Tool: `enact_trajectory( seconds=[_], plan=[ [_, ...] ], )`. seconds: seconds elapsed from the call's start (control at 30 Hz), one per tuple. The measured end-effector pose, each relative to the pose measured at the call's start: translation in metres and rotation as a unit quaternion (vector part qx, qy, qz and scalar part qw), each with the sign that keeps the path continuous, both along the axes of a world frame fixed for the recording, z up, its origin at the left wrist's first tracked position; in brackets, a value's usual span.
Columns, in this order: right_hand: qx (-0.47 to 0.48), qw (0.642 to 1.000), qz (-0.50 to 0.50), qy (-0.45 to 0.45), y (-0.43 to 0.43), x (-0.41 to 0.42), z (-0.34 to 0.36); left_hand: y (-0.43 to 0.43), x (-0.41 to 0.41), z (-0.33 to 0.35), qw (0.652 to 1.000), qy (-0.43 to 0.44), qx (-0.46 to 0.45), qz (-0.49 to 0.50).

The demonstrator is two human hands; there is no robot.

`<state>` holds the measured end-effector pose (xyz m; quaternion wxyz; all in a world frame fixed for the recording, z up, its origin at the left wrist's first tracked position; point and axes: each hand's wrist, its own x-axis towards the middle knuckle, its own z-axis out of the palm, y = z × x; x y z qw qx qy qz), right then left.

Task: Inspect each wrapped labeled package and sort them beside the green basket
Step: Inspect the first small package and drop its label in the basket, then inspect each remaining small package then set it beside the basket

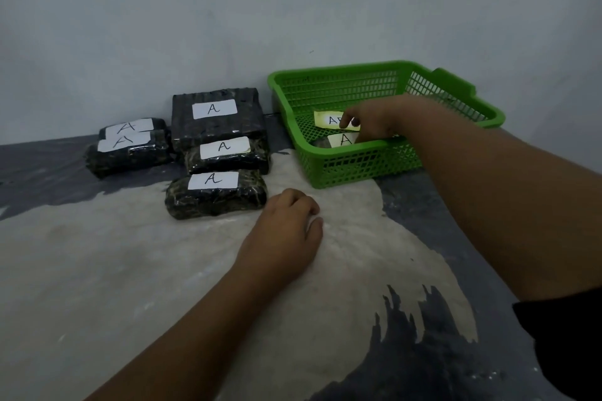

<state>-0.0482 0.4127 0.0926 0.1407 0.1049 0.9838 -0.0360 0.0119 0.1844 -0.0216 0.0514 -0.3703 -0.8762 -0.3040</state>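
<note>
Right hand (pixel 381 120) inside the green basket (pixel 358 168), fingers (pixel 346 123) curled down onto the yellow-label package (pixel 325 120); pinching or merely touching not discernible. Lettering on that label beginning "A", the rest hidden under the fingertips. Immediately below the grip, toward the wearer: second basket package (pixel 340 140), white label marked "A", dark wrap mostly hidden behind the basket's front wall.

Left of the grip, outside the basket: five dark wrapped packages, each with a white label marked "A". Closest to the grip, large package (pixel 216 127) against the pale wall (pixel 195 10), just beside the basket's left side. In front of it, medium package (pixel 228 161), touching it. Farther toward the wearer, front package (pixel 215 200), just beside the medium one. Farthest from the grip, left pair (pixel 130 156), overlapping in view; stacked or one behind the other not determinable.

Below and left of the grip, well apart from it: left hand (pixel 286 231), back upward, resting on the mottled grey-and-beige surface (pixel 130 286), fingers loosely curled, holding nothing, just beside the right end of the front package. Behind the grip, bare right forearm (pixel 488 198) crossing the basket's near corner, black sleeve (pixel 570 352) at the frame's lower right.
</note>
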Motion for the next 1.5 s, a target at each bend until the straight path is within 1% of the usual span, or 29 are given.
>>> enact_trajectory(
  seconds=[0.03,0.1,0.2,0.23,0.27,0.33,0.37,0.4,0.43,0.5,0.6,0.63,0.7,0.9,0.97,1.0,1.07,1.13,1.17,1.27,1.33,1.43,1.5],
  plan=[
    [-0.009,1.0,-0.002,0.025,-0.002,0.004,0.003,0.0,0.0,0.002,1.0,-0.008,0.014,-0.002],
    [-0.061,0.992,-0.005,0.11,-0.013,0.015,0.012,-0.001,-0.001,0.008,0.998,-0.023,0.062,0.008],
    [-0.13,0.951,0.025,0.278,-0.042,0.035,0.022,-0.013,-0.003,0.024,0.99,-0.061,0.125,0.025],
    [-0.142,0.934,0.048,0.325,-0.056,0.043,0.023,-0.021,-0.004,0.029,0.989,-0.054,0.134,0.018],
    [-0.154,0.916,0.074,0.364,-0.072,0.053,0.022,-0.032,-0.005,0.034,0.99,-0.027,0.14,0.017],
    [-0.187,0.881,0.128,0.416,-0.104,0.072,0.015,-0.057,-0.011,0.042,0.988,0.046,0.14,0.05],
    [-0.205,0.87,0.15,0.423,-0.119,0.081,0.009,-0.07,-0.017,0.044,0.985,0.074,0.134,0.08],
    [-0.22,0.867,0.165,0.415,-0.133,0.088,0.0,-0.084,-0.025,0.045,0.982,0.09,0.123,0.112],
    [-0.229,0.872,0.171,0.397,-0.145,0.093,-0.012,-0.098,-0.035,0.044,0.981,0.084,0.104,0.141],
    [-0.231,0.898,0.161,0.339,-0.161,0.096,-0.039,-0.121,-0.053,0.038,0.985,0.038,0.042,0.165],
    [-0.219,0.943,0.081,0.236,-0.171,0.098,-0.074,-0.134,-0.062,0.034,0.992,-0.01,-0.021,0.128],
    [-0.217,0.949,0.056,0.22,-0.173,0.1,-0.082,-0.135,-0.062,0.033,0.993,-0.026,-0.03,0.113],
    [-0.235,0.945,0.02,0.226,-0.175,0.103,-0.092,-0.135,-0.06,0.032,0.994,-0.046,-0.032,0.097],
    [-0.279,0.933,-0.03,0.227,-0.186,0.109,-0.086,-0.152,-0.047,0.033,0.991,-0.041,0.022,0.123],
    [-0.288,0.921,-0.034,0.26,-0.193,0.111,-0.076,-0.167,-0.036,0.039,0.987,-0.055,0.067,0.137],
    [-0.299,0.909,-0.031,0.288,-0.199,0.113,-0.07,-0.176,-0.029,0.043,0.983,-0.072,0.097,0.139],
    [-0.351,0.871,-0.028,0.344,-0.216,0.122,-0.058,-0.194,-0.013,0.051,0.971,-0.116,0.161,0.132],
    [-0.395,0.838,-0.017,0.376,-0.235,0.134,-0.049,-0.209,0.008,0.06,0.956,-0.156,0.218,0.119],
    [-0.402,0.835,-0.007,0.376,-0.244,0.14,-0.045,-0.215,0.019,0.062,0.952,-0.166,0.23,0.114],
    [-0.405,0.853,0.022,0.328,-0.264,0.151,-0.045,-0.227,0.042,0.06,0.959,-0.163,0.203,0.112],
    [-0.407,0.857,0.028,0.315,-0.274,0.154,-0.053,-0.232,0.051,0.053,0.955,-0.172,0.211,0.119],
    [-0.415,0.845,0.012,0.338,-0.285,0.157,-0.071,-0.232,0.062,0.042,0.928,-0.212,0.276,0.13],
    [-0.422,0.84,0.003,0.342,-0.289,0.157,-0.078,-0.232,0.066,0.034,0.898,-0.254,0.336,0.129]
  ],
)
